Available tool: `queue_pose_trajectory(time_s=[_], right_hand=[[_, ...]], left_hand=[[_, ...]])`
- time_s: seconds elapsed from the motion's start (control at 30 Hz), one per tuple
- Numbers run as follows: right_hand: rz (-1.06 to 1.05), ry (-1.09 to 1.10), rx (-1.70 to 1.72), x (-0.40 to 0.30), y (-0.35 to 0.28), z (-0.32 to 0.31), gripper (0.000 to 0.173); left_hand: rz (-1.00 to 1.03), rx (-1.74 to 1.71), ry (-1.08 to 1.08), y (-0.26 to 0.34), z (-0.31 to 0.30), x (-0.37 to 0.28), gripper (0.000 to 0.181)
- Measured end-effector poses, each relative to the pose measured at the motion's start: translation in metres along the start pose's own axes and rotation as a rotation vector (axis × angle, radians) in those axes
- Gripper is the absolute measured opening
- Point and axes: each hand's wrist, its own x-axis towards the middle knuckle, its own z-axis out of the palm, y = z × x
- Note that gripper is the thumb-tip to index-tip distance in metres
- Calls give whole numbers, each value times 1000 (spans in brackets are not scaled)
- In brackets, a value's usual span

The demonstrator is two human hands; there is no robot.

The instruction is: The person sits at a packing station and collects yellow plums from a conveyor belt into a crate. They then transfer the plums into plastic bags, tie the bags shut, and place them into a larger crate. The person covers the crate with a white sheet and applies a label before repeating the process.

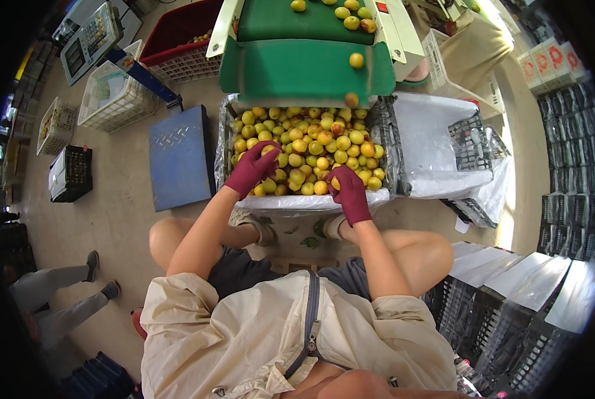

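Note:
A plastic-lined crate (315, 201) full of round yellow-green fruit (297, 133), some blushed red-brown and plum-like, stands in front of me. Over its left part, my left hand (252, 169), in a maroon glove, holds one fruit (268, 149) between thumb and fingers. My right hand (350, 194), gloved the same way, is closed around another fruit (335, 183) near the crate's front edge. At the far side, the green chute (302, 67) of a conveyor slopes down to the crate. A single fruit (356, 61) lies on it, and a blurred one (351, 99) is at its lower lip.
Several fruits ride the green belt (277, 22) above. A lined crate (424, 144) adjoins on the right. To the left are a blue platform scale (180, 159), its display (89, 45) and white baskets (118, 97). Crates (502, 319) stand at right; a person's legs (63, 294) show at left.

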Motion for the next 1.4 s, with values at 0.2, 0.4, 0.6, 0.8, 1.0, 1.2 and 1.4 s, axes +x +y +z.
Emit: queue_pose_trajectory(time_s=[0.2, 0.4, 0.6, 0.8, 1.0, 1.2, 1.4], right_hand=[[139, 74, -21, 4, 6, 3, 22], [-451, -17, -811, 11, 12, 14, 57], [-473, 27, -839, 12, 19, 18, 47], [-628, 80, -938, 9, 32, 11, 30], [-731, 16, -866, 7, 27, 13, 24], [-876, 466, -956, 31, -12, -35, 30], [-582, 486, -1260, 92, -1, -7, 36]], left_hand=[[-171, -941, -259, -4, -14, -5, 42], [229, -291, 91, 11, -9, -23, 51], [385, -79, 147, 21, -22, -32, 54], [-13, -57, 194, 27, -46, -32, 29], [278, 79, 232, 79, -178, 65, 27], [70, 9, 384, 87, -178, 64, 53], [243, 486, 284, -3, -106, 17, 43]])
